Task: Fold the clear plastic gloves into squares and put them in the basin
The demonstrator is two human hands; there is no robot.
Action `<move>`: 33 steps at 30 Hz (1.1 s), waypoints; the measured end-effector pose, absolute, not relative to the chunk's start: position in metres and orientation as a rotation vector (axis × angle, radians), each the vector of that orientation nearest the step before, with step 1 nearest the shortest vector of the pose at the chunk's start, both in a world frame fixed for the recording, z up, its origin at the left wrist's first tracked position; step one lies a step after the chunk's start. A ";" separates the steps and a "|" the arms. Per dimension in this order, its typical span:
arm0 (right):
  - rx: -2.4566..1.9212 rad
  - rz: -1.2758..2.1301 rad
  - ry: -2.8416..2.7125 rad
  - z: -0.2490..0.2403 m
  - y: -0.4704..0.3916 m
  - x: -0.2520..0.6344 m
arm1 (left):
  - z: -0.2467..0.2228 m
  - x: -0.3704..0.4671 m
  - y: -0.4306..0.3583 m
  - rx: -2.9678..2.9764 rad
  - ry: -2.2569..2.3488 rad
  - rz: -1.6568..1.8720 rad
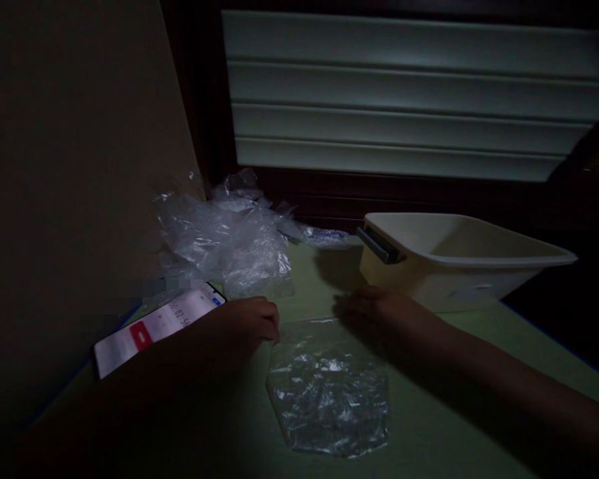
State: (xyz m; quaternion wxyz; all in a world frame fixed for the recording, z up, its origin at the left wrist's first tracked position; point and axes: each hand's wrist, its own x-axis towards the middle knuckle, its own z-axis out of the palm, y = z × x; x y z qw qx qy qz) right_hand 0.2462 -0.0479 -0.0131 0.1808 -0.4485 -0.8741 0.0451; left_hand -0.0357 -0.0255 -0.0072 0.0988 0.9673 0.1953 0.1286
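A clear plastic bag (332, 392) lies flat on the green table, its top edge away from me. My left hand (252, 326) is closed at the bag's upper left corner, fingers pinched on the plastic. Over the bag's upper right corner is my right hand (372, 309), dark and blurred, so its grip on the bag cannot be made out. A heap of crumpled clear plastic bags (229, 239) sits behind my left hand.
A phone (154, 329) with a lit timer screen lies left, partly behind my left forearm. A cream tub (429, 283) with a dark handle stands back right. Behind the green table (309, 299) are a wall and a slatted panel. The scene is dim.
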 end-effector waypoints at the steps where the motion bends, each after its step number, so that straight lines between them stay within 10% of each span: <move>1: -1.274 0.138 -2.486 -0.014 -0.045 0.246 | -0.005 -0.035 -0.027 2.840 0.590 0.386; 20: -1.343 0.136 -2.272 -0.013 -0.059 0.250 | -0.009 -0.017 -0.031 2.441 1.072 0.484; 33: -1.263 1.049 -1.753 -0.024 -0.050 0.254 | -0.002 -0.015 -0.029 2.286 1.242 0.574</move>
